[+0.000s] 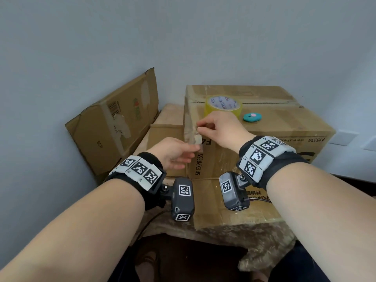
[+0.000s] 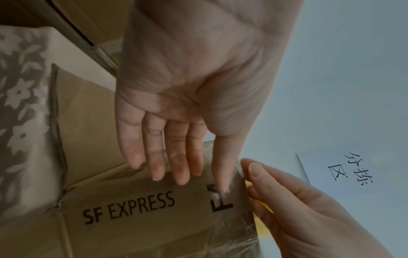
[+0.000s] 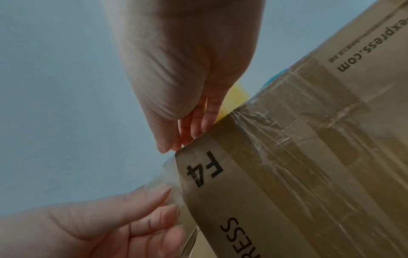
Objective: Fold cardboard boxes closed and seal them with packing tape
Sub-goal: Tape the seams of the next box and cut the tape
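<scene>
A big brown cardboard box [image 1: 264,123] marked "SF EXPRESS" stands on the table, top flaps down. A clear tape strip [image 1: 193,135] runs down its near left corner. My right hand [image 1: 200,128] pinches the strip's upper end at the top corner, fingertips together in the right wrist view [image 3: 176,143]. My left hand [image 1: 189,151] lies with straight fingers against the strip lower down; its index fingertip [image 2: 223,188] presses tape over the printed "F". A yellow tape roll [image 1: 222,105] rests on the box top behind my right hand.
A small teal object [image 1: 252,117] lies on the box top beside the roll. Flattened cardboard [image 1: 114,123] leans on the left wall. Box bottom flaps [image 1: 215,200] spread over the floral tablecloth [image 1: 223,228] toward me. Walls close in behind and left.
</scene>
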